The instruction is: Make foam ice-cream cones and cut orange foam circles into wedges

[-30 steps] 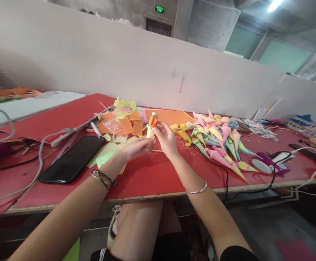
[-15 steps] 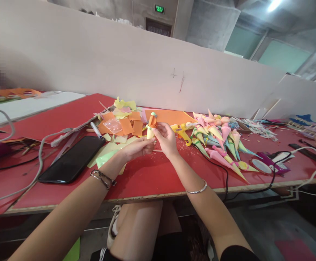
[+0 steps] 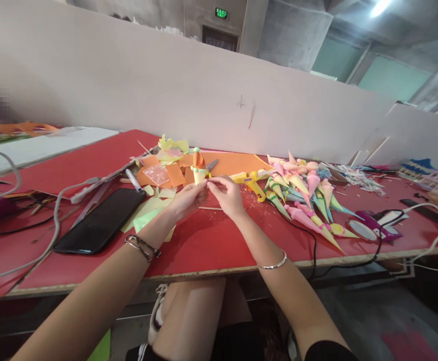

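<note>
My left hand (image 3: 188, 201) is closed around the lower part of a small craft ice cream cone (image 3: 198, 173). The cone is pale yellow with a green trim at its rim, an orange swirl above and a light green ball on top. It stands nearly upright, its tip hidden by my fingers. My right hand (image 3: 227, 196) is pinched right beside it, thumb and forefinger meeting the left fingertips; whatever is in that pinch is too small to make out. Behind the hands lie scissors (image 3: 212, 164) and a yellow glue gun (image 3: 255, 184).
Several pastel craft cones (image 3: 301, 185) are heaped on the right, near a round white disc (image 3: 362, 230) and black cable. Orange and yellow sheet pieces (image 3: 173, 174) lie at the back left. A black phone (image 3: 100, 220) and marker (image 3: 133, 179) are left. A pale partition (image 3: 203, 95) stands behind.
The cone has moved left, and its orange top now shows fully. My right hand has come off the orange swirl and down to the left fingertips.
</note>
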Action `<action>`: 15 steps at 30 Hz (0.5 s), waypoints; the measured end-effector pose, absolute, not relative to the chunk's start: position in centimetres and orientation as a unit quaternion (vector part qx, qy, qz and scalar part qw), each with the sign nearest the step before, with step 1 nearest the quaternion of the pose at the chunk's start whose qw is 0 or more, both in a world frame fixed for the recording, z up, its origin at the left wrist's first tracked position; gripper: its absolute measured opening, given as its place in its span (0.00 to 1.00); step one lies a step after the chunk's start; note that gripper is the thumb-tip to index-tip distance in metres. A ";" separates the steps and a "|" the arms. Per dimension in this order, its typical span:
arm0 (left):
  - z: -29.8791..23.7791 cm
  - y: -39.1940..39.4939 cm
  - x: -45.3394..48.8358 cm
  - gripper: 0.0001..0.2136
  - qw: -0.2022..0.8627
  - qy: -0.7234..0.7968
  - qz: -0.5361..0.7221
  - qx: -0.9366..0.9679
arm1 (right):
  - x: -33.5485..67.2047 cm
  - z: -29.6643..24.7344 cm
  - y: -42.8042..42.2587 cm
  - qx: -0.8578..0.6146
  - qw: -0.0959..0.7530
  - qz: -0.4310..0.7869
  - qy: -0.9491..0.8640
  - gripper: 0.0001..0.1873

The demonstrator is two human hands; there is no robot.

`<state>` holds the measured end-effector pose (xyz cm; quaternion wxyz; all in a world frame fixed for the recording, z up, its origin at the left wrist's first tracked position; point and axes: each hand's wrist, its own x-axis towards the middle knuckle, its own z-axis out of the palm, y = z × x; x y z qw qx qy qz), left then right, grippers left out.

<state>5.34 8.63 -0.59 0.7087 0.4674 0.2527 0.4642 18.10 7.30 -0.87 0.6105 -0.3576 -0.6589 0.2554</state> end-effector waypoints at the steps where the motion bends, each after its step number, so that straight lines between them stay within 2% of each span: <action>1: -0.6 8.6 5.4 0.18 0.705 0.257 0.468 0.467 | 18.1 -0.8 7.3 -0.357 0.609 0.250 -0.662 0.06; 10: -0.3 8.3 5.4 0.18 0.690 0.271 0.475 0.475 | 18.1 -0.7 7.1 -0.366 0.608 0.226 -0.668 0.05; 15: -0.5 8.5 5.4 0.17 0.695 0.266 0.467 0.478 | 18.1 -0.5 7.2 -0.364 0.667 0.280 -0.587 0.06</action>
